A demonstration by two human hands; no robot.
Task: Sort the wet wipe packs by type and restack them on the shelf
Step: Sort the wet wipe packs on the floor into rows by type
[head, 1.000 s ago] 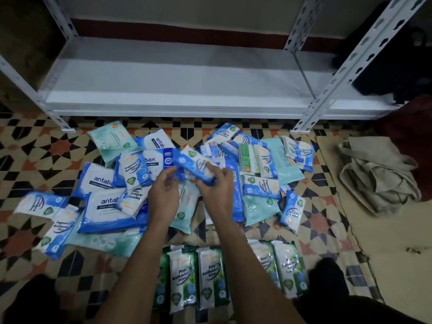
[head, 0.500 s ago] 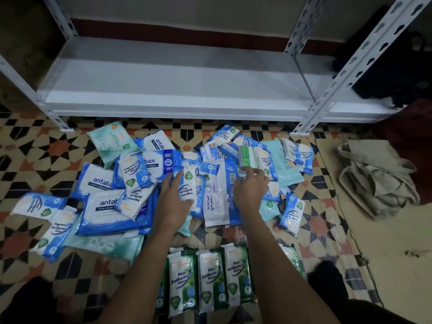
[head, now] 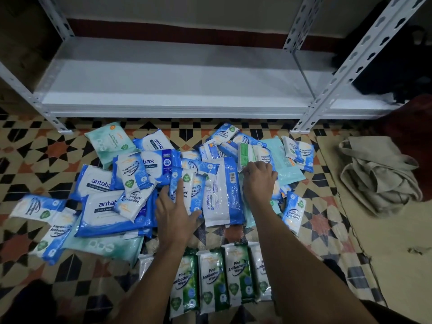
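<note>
You are on the floor of what looks like a small shop's stockroom or a home storeroom. A white slotted-angle metal shelf unit (head: 177, 90) stands against a plain wall with a dark red skirting band (head: 187, 31), over patterned star-motif floor tiles (head: 46, 150) strewn with retail plastic wet wipe packs (head: 121, 206).

A patterned tile floor (head: 58, 150) carries everything. At its centre lies a loose heap of blue and white wipe packs (head: 117, 206), with pale green packs (head: 109, 141) mixed in toward 11 and 1 o'clock. At 6 o'clock a neat row of green pine packs (head: 212, 281) lies side by side. A beige mat (head: 385, 249) covers the floor at 3 o'clock, with a crumpled cloth bag (head: 378, 176) on it. At 12 o'clock stands a white metal shelf (head: 177, 83).
</note>
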